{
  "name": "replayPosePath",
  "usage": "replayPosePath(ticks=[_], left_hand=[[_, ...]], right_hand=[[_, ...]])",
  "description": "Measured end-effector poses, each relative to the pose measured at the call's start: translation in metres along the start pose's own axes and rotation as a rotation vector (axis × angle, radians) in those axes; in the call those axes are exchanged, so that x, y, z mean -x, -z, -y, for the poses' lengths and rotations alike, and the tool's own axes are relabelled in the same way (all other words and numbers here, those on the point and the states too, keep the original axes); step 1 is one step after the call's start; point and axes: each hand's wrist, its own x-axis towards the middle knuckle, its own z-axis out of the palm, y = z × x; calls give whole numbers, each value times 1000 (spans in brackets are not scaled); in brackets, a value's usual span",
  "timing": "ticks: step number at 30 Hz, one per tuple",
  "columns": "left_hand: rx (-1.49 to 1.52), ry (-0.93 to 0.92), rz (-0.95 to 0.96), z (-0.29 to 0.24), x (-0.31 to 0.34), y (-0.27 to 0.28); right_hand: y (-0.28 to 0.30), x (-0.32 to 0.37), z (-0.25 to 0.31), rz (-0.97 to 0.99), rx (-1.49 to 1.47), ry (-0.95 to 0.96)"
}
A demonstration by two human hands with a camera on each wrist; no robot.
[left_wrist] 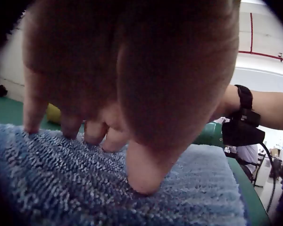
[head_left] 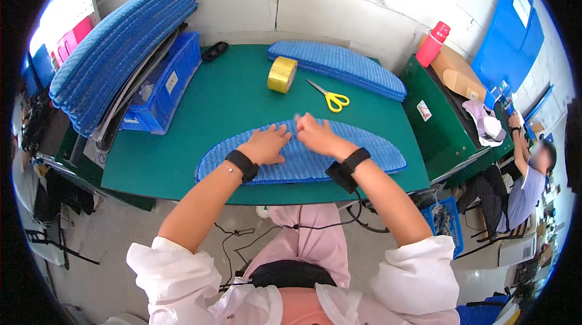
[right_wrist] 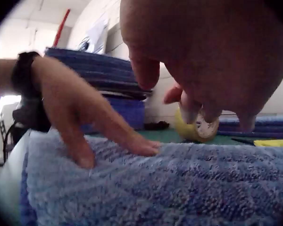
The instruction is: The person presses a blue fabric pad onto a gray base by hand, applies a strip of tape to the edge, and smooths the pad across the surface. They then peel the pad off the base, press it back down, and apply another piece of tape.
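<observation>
So there's a long, half-moon-shaped blue fabric pad with a fluffy ribbed pile (head_left: 306,161) lying at the near edge of a dark green surface (head_left: 227,91), straight edge toward the person. Could be one layer or several, can't really tell. Using that pad as the clock centre:

The left hand (head_left: 265,145) is on its 10 o'clock side, fingers spread, fingertips and thumb pressed down into the pile. The right hand (head_left: 318,136) is up over the pad around 12, fingers loosely bent, a bit blurry, nothing in it that I can see.

Just shy of 12 there's a shiny gold roll of tape (head_left: 279,76), and at 1 a pair of yellow-handled metal scissors (head_left: 328,94). Behind those, also near 1, sits a low stack of similar blue pads (head_left: 336,67). At 10 there's a blue plastic bin (head_left: 165,99) beside a tall leaning pile of blue pads (head_left: 124,46).
</observation>
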Motion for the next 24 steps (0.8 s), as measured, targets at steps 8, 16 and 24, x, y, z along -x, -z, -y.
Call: replayPosePath(ticks=[8,16,24], left_hand=[[185,-156,47,37,23,17],[196,-80,114,34,39,17],[181,-72,117,36,36,11]], right_hand=[[-14,7,24,100,572,-78],[2,-15,-25,-5,-386,25],[-36,-5,12,-90,757,78]])
